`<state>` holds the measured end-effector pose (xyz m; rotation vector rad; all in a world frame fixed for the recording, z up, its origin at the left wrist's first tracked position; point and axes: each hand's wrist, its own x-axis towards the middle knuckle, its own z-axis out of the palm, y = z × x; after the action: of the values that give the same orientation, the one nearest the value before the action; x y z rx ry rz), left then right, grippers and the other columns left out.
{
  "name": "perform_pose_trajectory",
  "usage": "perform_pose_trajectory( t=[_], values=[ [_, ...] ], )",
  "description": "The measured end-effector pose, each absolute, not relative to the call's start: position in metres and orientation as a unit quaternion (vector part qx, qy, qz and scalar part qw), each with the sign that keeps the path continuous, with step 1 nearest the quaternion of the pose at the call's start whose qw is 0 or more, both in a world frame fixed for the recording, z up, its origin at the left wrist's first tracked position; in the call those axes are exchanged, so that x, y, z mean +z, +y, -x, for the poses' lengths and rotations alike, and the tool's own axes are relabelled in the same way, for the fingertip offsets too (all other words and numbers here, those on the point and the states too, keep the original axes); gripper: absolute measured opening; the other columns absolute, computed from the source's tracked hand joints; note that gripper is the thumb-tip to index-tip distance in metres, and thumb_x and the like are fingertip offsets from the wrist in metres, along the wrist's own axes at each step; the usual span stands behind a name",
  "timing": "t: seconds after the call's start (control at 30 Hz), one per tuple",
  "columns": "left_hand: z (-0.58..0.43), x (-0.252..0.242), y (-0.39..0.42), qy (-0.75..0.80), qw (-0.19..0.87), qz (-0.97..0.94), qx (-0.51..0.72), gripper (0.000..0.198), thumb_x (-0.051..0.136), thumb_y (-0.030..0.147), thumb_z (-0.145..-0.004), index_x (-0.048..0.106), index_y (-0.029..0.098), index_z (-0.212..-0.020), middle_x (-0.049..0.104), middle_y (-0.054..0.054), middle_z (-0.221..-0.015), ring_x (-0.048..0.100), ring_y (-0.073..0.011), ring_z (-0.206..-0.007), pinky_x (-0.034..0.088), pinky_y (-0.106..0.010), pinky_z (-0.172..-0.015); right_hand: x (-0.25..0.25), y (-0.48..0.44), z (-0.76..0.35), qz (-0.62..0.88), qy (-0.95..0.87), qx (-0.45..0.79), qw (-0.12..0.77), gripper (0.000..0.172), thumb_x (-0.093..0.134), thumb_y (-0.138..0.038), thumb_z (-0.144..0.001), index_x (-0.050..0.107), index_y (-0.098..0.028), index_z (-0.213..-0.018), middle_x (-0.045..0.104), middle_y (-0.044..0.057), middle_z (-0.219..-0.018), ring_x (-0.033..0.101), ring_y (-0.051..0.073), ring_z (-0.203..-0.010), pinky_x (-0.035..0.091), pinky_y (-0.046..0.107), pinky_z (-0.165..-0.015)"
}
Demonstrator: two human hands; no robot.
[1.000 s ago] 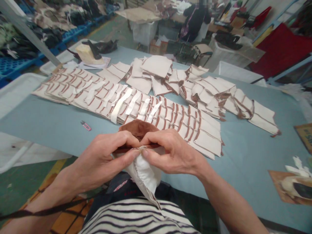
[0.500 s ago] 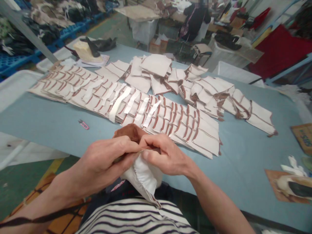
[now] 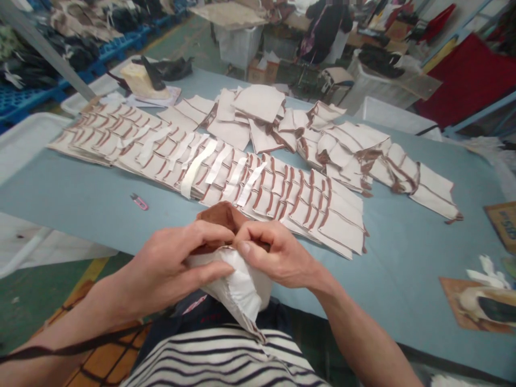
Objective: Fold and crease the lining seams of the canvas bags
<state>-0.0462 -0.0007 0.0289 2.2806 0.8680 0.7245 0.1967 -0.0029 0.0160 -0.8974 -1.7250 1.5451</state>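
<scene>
nearest, over the striped shirt [image 3: 226,359], the sewn piece [image 3: 238,294] hangs between both hands at the near edge of the table [image 3: 387,290], pale side near, brown side [image 3: 220,215] far. the right hand [image 3: 280,252] pinches its upper edge between thumb and bent forefinger. the left hand [image 3: 173,263] grips it more loosely, thumb flat on the pale side, fingers by the brown edge; what the covered fingertips do, i cannot tell. the lower corner dangles unsupported, so if the left thumb slips on that smooth-looking face, the layers could part or the edge pucker under an uneven pull.

a little farther and left, pink-handled snips [image 3: 140,202] lie on the table; a sleeve or forearm sweeping left might knock them.

beyond the hands, overlapping pieces [image 3: 341,215] run in a long row, with white strips [image 3: 197,167] across the middle. the brown side is close to this row, so a forward push could disturb it. farther back lies a loose heap [image 3: 260,105].
</scene>
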Motion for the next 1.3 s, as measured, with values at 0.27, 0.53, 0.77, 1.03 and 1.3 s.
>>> perform_pose_trajectory(
  t=[0.27,0.53,0.77,1.03,1.3],
  values=[
    [0.041,0.055,0.007,0.365,0.437,-0.803,0.177,0.049,0.036,0.030,-0.116,0.064,0.021,-0.077,0.062,0.005,-0.069,0.057,-0.0120,-0.062,0.043,-0.021,-0.060,0.029,-0.009,-0.212,0.286,-0.853,0.265,0.346,0.023,0.051,-0.019,-0.112,0.072,-0.020,-0.103,0.079,0.005,-0.085,0.070,0.016,-0.075,0.049,0.028,-0.072],
    [0.039,0.039,0.005,0.279,0.241,-0.904,0.216,0.035,0.048,0.013,-0.111,0.064,0.021,-0.081,0.067,0.002,-0.069,0.061,-0.0142,-0.062,0.041,-0.026,-0.059,0.009,-0.006,-0.215,0.302,-0.833,0.317,0.339,0.023,0.051,-0.023,-0.115,0.073,-0.019,-0.109,0.083,0.006,-0.094,0.076,0.016,-0.082,0.053,0.027,-0.075],
    [0.044,0.022,-0.005,0.276,0.186,-0.911,0.244,0.032,0.051,0.015,-0.109,0.055,0.023,-0.079,0.056,0.004,-0.065,0.050,-0.0148,-0.056,0.032,-0.033,-0.056,0.029,-0.003,-0.216,0.310,-0.819,0.409,0.257,0.028,0.046,-0.017,-0.108,0.074,-0.019,-0.109,0.083,0.004,-0.097,0.073,0.016,-0.082,0.052,0.026,-0.078],
    [0.046,0.029,-0.005,0.287,0.253,-0.890,0.249,0.028,0.056,0.012,-0.105,0.056,0.023,-0.080,0.058,0.006,-0.067,0.049,-0.0128,-0.058,0.033,-0.030,-0.057,0.025,0.008,-0.200,0.301,-0.737,0.539,0.275,0.033,0.063,-0.041,-0.106,0.063,-0.020,-0.080,0.051,-0.007,-0.064,0.041,0.009,-0.056,0.033,0.023,-0.055],
    [0.050,0.031,0.005,0.360,0.511,-0.746,0.231,0.032,0.066,0.020,-0.093,0.051,0.021,-0.064,0.043,0.009,-0.057,0.037,-0.0085,-0.050,0.027,-0.021,-0.048,-0.002,-0.016,-0.177,0.316,-0.657,0.538,0.424,0.035,0.065,-0.039,-0.106,0.061,-0.020,-0.077,0.056,-0.005,-0.065,0.047,0.009,-0.057,0.039,0.022,-0.058]
  ],
)
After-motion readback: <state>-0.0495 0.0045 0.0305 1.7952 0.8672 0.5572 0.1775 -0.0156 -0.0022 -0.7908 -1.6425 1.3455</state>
